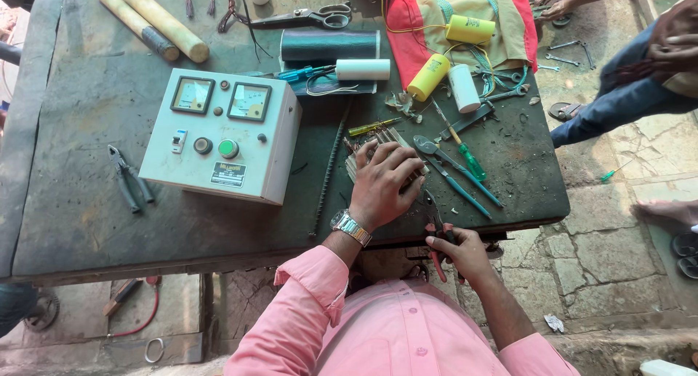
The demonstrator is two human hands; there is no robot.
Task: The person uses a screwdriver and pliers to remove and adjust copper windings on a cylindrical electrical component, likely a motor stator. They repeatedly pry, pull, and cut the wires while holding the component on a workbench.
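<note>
Pliers [437, 238], red-handled, sat at the near edge of the surface [87, 201], long axis running away from the body, nose toward the strip bundle [367, 147]. Right hand [459, 251] was clenched round the handles. Left hand [382, 183] lay flat, released, pressing the bundle just left of the nose, so nearer it.

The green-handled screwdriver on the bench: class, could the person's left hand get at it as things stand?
Probably yes. The left hand rests flat on a bundle of thin strips, and the green-handled screwdriver lies just beside it with nothing on top. The right hand grips red-handled pliers, clear of the path.
</note>
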